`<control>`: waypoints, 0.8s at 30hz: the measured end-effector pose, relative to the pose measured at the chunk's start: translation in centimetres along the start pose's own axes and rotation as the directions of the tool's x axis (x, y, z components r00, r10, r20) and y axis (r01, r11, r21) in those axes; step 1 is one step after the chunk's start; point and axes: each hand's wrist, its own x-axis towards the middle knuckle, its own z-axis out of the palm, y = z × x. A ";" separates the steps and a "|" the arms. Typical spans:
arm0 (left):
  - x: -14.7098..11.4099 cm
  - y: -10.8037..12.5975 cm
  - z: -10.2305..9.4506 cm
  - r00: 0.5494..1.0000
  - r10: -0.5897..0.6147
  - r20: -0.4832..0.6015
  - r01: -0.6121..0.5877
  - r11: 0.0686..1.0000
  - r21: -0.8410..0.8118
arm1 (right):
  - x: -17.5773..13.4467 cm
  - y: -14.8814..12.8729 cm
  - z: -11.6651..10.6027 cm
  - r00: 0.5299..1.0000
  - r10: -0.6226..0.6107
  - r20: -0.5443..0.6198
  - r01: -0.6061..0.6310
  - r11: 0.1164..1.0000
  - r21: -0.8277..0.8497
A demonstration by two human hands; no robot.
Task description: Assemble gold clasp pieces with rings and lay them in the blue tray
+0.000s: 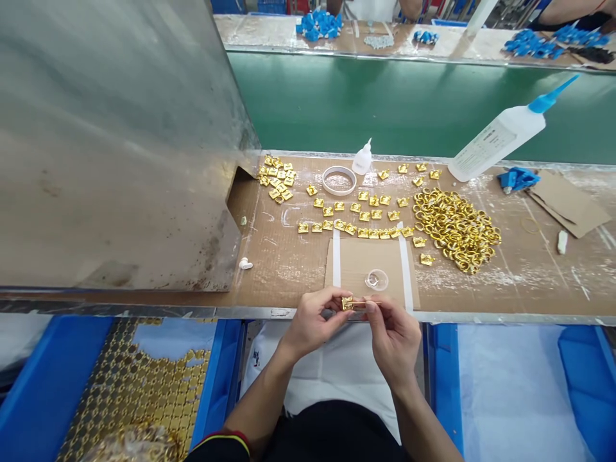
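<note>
Between the thumb and fingers of my left hand (315,319) is a small gold square piece (347,303), held at the table's front edge. My right hand (395,327) pinches a thin stick (360,303), its tip at the gold piece. Just behind my hands a small clear round dish (376,280) sits on a cardboard pad (356,260) edged with white tape. Beyond the pad, loose rows of gold square pieces (374,233) spread over the cardboard. To their right lies a heap of gold rings (457,228).
A tape roll (339,181), a small white bottle (362,159) and a large blue-tipped bottle (498,141) stand toward the back. A metal housing (115,147) blocks the left. Blue bins (224,378) flank me below table height. Past the green belt (385,96), other people sit.
</note>
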 end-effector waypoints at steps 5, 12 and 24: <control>0.0 0.0 0.0 1.000 -0.020 0.004 0.020 1.000 0.015 | 0.0 0.1 -0.1 1.000 0.023 -0.005 -0.023 1.000 0.004; -0.1 0.1 0.0 1.000 -0.031 -0.002 0.031 0.999 -0.014 | 0.2 -0.1 -0.1 1.000 0.003 0.018 -0.002 1.000 -0.010; -0.1 0.1 0.0 1.000 -0.029 -0.005 0.029 0.999 0.017 | 0.0 0.2 0.0 0.999 0.041 -0.001 -0.041 0.999 0.025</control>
